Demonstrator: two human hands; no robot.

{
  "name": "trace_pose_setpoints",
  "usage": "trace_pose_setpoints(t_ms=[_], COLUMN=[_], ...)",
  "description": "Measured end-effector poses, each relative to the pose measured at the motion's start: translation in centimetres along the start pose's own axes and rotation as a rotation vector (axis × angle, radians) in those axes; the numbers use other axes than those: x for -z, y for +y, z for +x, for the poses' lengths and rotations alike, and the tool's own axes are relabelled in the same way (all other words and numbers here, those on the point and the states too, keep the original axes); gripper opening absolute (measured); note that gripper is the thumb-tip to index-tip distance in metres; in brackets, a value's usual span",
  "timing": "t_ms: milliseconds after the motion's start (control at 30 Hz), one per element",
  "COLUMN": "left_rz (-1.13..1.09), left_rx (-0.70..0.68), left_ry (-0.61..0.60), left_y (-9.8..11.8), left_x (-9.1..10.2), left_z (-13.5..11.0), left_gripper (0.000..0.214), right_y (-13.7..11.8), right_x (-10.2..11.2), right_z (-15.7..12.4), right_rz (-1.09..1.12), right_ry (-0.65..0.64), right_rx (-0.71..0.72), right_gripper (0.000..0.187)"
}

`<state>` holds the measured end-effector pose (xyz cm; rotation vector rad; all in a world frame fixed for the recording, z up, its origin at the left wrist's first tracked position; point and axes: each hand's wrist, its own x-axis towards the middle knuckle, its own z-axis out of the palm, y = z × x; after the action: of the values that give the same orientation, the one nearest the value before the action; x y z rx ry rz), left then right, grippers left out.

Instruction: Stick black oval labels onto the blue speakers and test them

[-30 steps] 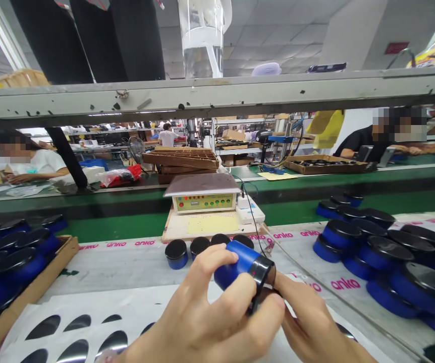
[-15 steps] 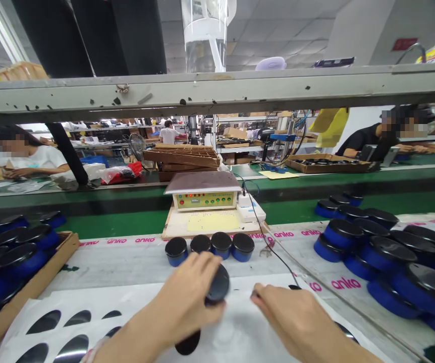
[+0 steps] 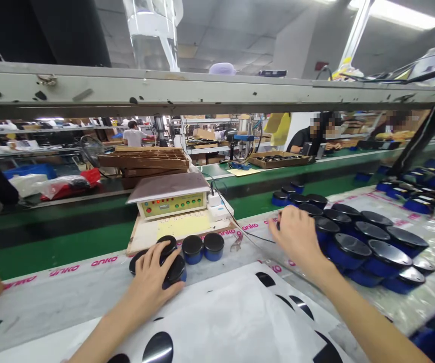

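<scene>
The left hand (image 3: pixel 151 285) is clamped over a blue canister with a black lid (image 3: pixel 175 269), near the rear edge of the bench top (image 3: pixel 51 297). Two upright canisters (image 3: pixel 203 248) stand just to its right, in front of a wooden board (image 3: pixel 144 243) carrying a control unit (image 3: pixel 170 201). The right hand (image 3: pixel 296 237), fingers together and curled, is at the left edge of a cluster of black-lidded canisters (image 3: pixel 354 247); whether it grips anything cannot be determined. A sheet of black oval pieces (image 3: pixel 221 322) lies along the bench's front edge.
</scene>
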<state>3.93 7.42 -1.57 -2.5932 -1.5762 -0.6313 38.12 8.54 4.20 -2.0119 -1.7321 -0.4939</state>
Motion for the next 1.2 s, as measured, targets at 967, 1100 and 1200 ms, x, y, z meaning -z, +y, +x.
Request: trace_pose_setpoints(t_ms=[967, 1100, 1200], left_rz=[-2.027, -2.123, -2.164], left_rx=[0.621, 0.602, 0.540], left_ry=[-0.099, -0.139, -0.222], left_y=[10.8, 11.2, 10.8], left_x=[9.2, 9.9, 10.2], left_z=[0.3, 0.0, 0.0], left_gripper=[0.051, 0.049, 0.049], right_y=[-8.0, -8.0, -7.6], right_x=[10.7, 9.9, 9.5], right_z=[-6.2, -6.3, -5.9], right_rz=[0.642, 0.652, 0.685], right_ry=[-0.110, -0.108, -0.130], right_rx=[0.856, 0.833, 0.816], right_gripper=[0.033, 0.037, 0.033])
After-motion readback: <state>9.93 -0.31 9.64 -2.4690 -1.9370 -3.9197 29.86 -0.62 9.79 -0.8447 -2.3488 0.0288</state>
